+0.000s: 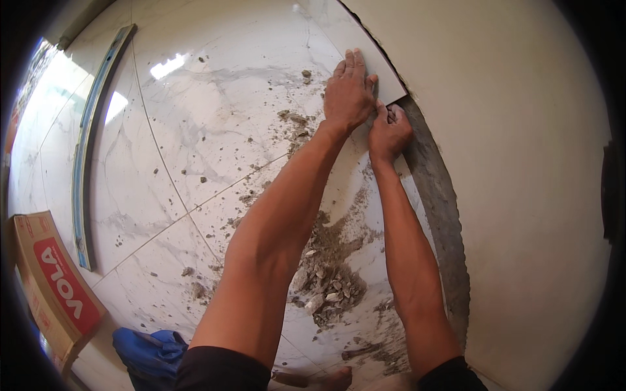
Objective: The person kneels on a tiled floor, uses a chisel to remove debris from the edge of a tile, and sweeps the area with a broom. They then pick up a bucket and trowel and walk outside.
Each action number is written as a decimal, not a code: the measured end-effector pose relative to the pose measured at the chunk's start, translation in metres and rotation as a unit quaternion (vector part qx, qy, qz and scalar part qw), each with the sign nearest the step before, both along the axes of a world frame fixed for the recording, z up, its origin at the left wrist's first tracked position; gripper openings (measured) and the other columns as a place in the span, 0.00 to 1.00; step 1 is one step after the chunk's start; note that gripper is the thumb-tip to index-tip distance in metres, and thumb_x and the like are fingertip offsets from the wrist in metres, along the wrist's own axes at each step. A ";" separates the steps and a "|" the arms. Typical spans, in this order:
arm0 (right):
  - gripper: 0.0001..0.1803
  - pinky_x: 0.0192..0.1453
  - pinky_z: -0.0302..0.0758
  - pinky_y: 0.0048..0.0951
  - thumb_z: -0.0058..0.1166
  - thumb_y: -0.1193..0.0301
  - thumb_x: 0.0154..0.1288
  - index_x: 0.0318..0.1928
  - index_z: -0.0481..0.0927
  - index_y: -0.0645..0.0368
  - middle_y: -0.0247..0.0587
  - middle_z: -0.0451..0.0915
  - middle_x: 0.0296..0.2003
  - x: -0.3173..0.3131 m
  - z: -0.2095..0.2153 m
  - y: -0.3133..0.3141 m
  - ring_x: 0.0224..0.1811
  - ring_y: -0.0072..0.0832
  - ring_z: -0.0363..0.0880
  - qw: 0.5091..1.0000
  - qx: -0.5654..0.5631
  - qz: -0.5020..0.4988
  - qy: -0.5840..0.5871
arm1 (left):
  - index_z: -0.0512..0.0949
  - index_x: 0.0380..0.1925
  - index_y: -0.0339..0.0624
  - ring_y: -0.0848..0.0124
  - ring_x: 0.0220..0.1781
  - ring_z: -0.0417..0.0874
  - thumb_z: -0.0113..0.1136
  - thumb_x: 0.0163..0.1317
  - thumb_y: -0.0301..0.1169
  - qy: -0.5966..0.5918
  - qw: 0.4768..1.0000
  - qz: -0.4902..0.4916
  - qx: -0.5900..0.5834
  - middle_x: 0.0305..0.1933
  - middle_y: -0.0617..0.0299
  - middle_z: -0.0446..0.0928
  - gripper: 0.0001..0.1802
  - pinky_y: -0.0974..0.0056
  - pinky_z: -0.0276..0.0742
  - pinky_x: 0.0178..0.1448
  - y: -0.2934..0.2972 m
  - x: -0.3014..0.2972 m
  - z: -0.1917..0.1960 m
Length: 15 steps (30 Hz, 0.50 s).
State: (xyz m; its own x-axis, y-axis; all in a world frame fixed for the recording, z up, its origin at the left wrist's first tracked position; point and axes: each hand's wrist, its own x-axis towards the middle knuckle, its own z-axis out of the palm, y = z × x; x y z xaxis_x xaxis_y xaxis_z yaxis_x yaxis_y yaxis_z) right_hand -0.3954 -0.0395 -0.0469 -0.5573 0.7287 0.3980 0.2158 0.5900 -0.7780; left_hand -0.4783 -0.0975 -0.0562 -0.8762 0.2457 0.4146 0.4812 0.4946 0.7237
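Note:
My left hand [350,94] lies flat on a narrow white tile strip [387,77] along the foot of the wall, its fingers stretched out. Just nearer to me, my right hand [391,133] is closed at the strip's near end, thumb against curled fingers. Whatever it may hold is hidden. From that end a bare grey mortar channel [438,202] runs toward me between the floor tiles and the wall. Grey crumbs and broken mortar [332,287] lie heaped on the marbled white tiles [215,124] below my forearms.
A long blue-and-metal straightedge [88,150] lies on the floor at the left. Nearer stand a brown and red cardboard box [39,280] and a crumpled blue cloth or bag [153,355]. The plain beige wall [528,176] fills the right side. Part of a bare foot [339,379] shows at the lower edge.

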 end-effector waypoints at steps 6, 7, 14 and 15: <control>0.08 0.31 0.73 0.29 0.59 0.74 0.63 0.31 0.80 0.69 0.44 0.82 0.23 0.002 0.003 0.000 0.24 0.24 0.79 1.000 0.017 0.009 -0.017 | 0.55 0.68 0.31 0.46 0.63 0.73 0.42 0.71 0.43 -0.042 0.999 -0.010 0.019 0.71 0.37 0.58 0.33 0.48 0.68 0.62 0.001 0.000 0.000; 0.08 0.31 0.73 0.28 0.59 0.74 0.62 0.31 0.81 0.69 0.43 0.82 0.23 0.001 0.003 0.000 0.24 0.24 0.79 0.999 0.026 0.006 -0.026 | 0.55 0.69 0.31 0.47 0.63 0.73 0.42 0.71 0.43 -0.041 0.999 -0.011 0.026 0.71 0.37 0.58 0.33 0.48 0.68 0.61 0.001 -0.001 0.000; 0.08 0.28 0.71 0.28 0.60 0.75 0.61 0.29 0.80 0.69 0.41 0.80 0.21 0.000 -0.003 0.001 0.21 0.22 0.75 0.999 0.031 0.011 -0.003 | 0.54 0.68 0.30 0.49 0.63 0.73 0.43 0.71 0.43 -0.038 0.999 -0.005 0.026 0.71 0.36 0.58 0.34 0.48 0.69 0.58 0.000 0.002 -0.002; 0.09 0.28 0.71 0.28 0.61 0.75 0.61 0.28 0.80 0.69 0.40 0.80 0.20 0.001 -0.004 0.002 0.21 0.22 0.75 0.999 0.047 0.009 -0.003 | 0.54 0.68 0.30 0.49 0.62 0.73 0.43 0.70 0.43 -0.031 0.999 -0.001 0.030 0.71 0.36 0.58 0.34 0.47 0.69 0.58 0.000 0.003 -0.002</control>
State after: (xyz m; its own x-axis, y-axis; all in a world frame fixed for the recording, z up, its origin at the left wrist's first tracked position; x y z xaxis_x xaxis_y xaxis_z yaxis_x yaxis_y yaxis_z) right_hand -0.3945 -0.0372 -0.0505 -0.5728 0.6772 0.4619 0.2078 0.6650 -0.7174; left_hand -0.4756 -0.0971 -0.0585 -0.9002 0.2240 0.3733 0.4353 0.4493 0.7801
